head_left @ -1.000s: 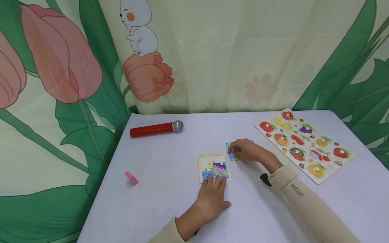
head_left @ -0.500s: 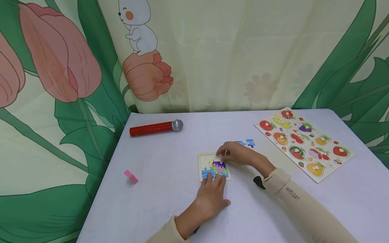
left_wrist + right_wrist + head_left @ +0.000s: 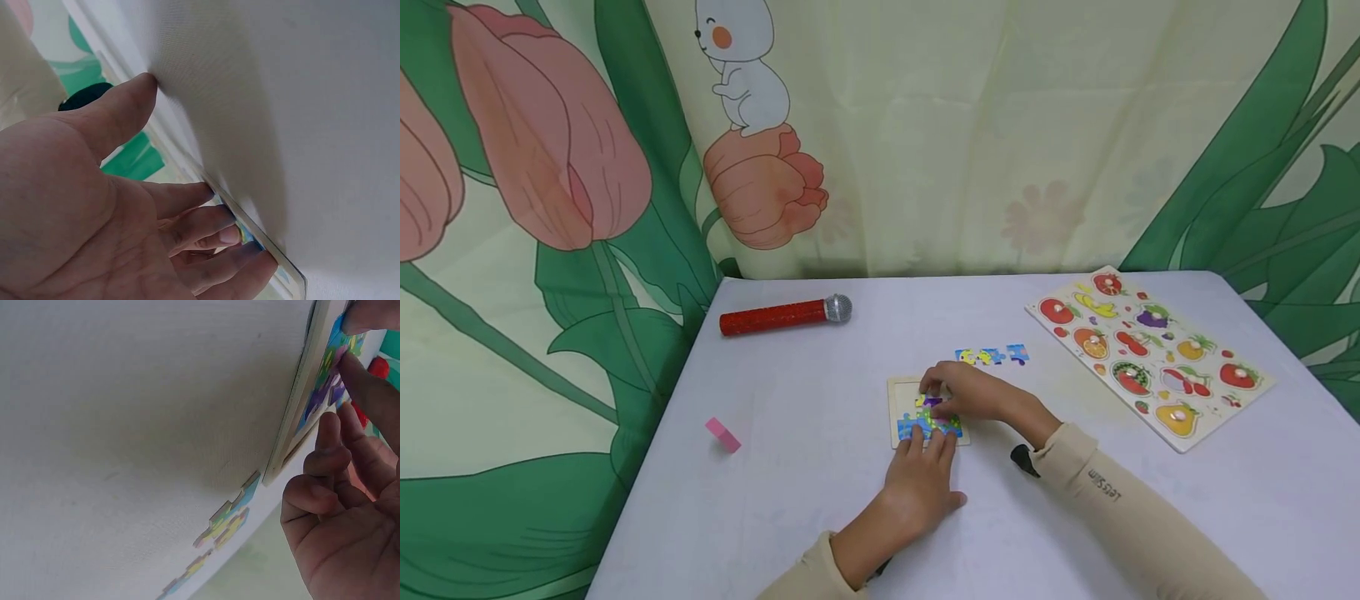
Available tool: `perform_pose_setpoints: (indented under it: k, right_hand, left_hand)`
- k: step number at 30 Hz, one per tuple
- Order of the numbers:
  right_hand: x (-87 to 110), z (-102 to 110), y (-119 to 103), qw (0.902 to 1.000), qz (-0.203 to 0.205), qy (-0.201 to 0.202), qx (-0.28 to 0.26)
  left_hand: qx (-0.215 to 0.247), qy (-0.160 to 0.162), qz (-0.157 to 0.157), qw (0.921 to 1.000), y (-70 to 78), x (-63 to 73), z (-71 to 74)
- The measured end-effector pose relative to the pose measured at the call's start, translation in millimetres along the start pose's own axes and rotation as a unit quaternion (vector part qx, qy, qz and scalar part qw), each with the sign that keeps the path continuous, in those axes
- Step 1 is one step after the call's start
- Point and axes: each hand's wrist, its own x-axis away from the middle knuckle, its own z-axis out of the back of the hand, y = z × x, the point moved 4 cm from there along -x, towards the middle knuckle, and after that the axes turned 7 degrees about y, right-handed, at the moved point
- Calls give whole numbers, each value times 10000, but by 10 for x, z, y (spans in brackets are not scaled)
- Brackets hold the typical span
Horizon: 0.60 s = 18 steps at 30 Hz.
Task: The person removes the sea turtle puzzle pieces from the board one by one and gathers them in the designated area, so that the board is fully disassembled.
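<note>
Two bare hands converge on a small wooden jigsaw frame (image 3: 892, 414), which lies flat on the white-covered table (image 3: 812, 375), its sides running nearly straight away from the person. The left hand (image 3: 917, 483) comes at it from the near side, fingers extended and spread, their tips resting at the near rim and gripping nothing; its thumb lies out to the right, apart from the frame.

The right hand (image 3: 973, 392) reaches in across the right rim, fingers pointing left. Its thumb and index finger bend toward each other with a small gap, the thumb on the nearer side and the index beyond, so that a dark purple jigsaw piece (image 3: 932, 402) shows between them. The thumb seems to touch the picture; whether the two digits pinch that piece or merely straddle it, I cannot tell.

Joined pieces fill the near part of the frame, while bare wood shows along the far and left sides, just past the index fingertip. Loose jigsaw pieces (image 3: 995, 356) lie in a left-to-right row beyond the frame's far right corner, nearer the right hand than the left. Farther right is a fruit peg board (image 3: 1210, 412), angled and well apart.
</note>
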Motion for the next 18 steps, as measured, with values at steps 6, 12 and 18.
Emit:
perform_pose_setpoints:
  k: [6, 12, 18]
  right_hand:
    - [-5, 0, 21, 9996, 86, 53, -273]
    - [-18, 16, 69, 9969, 297, 100, -716]
    - [-4, 100, 78, 9928, 375, 178, -1125]
  left_hand:
    - [-17, -21, -8, 10000, 1, -11, -18]
    - [-26, 27, 1, 10000, 6, -7, -36]
    - [-94, 103, 21, 9999, 5, -2, -25]
